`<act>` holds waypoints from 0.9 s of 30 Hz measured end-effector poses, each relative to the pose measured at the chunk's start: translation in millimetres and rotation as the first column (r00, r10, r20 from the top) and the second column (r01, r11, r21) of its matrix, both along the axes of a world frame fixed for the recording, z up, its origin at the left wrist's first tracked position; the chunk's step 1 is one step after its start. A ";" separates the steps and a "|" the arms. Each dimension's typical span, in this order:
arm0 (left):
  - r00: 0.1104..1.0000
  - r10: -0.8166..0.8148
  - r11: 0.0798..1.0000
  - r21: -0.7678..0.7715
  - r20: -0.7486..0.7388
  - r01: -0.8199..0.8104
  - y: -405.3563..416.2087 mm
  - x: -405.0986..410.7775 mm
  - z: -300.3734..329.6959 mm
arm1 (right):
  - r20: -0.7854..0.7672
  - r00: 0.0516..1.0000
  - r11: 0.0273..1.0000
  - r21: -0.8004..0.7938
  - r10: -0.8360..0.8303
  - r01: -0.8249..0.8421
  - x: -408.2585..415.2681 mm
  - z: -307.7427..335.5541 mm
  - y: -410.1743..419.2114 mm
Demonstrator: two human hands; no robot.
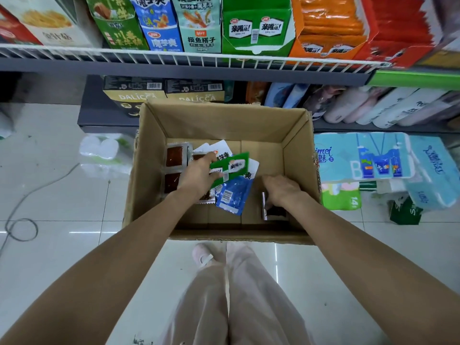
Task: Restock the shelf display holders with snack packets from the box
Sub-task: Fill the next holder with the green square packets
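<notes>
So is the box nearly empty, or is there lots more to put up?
Nearly empty. The cardboard box shows mostly bare bottom, and the holders on the wire shelf already look full. In hand: the left hand grips a green packet with blue and white ones, while the right hand reaches onto a dark packet. Left: a few brown packets still lie inside.
</notes>
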State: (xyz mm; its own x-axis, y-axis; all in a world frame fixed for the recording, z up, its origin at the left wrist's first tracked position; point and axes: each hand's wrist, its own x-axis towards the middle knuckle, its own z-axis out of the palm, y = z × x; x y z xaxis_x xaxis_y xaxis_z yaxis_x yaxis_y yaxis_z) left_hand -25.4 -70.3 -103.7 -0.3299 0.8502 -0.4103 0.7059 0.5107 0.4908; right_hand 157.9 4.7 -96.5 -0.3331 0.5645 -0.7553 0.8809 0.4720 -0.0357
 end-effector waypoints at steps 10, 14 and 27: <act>0.858 0.262 0.950 0.037 0.442 -0.309 2.2 -23.6 12.6 | -0.569 0.696 0.898 -0.245 -0.438 0.366 -24.3 22.9 22.3; 0.759 0.157 0.953 0.104 0.632 -0.284 3.7 -29.8 33.0 | -0.723 0.442 0.837 -0.368 -0.532 0.406 -32.2 42.1 23.9; 0.845 0.017 0.853 0.433 0.534 -0.290 35.3 -54.8 111.9 | -0.868 0.215 0.860 -0.352 -0.447 0.369 -75.1 118.8 31.0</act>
State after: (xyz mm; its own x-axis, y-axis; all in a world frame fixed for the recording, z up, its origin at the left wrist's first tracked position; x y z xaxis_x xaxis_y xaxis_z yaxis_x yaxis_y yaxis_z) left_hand -80.2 -34.9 8.2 -0.3416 0.9338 -0.1060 0.2287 0.1920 0.9544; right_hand 82.8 35.8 22.3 -0.5464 0.8193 -0.1737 0.3316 0.0211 -0.9432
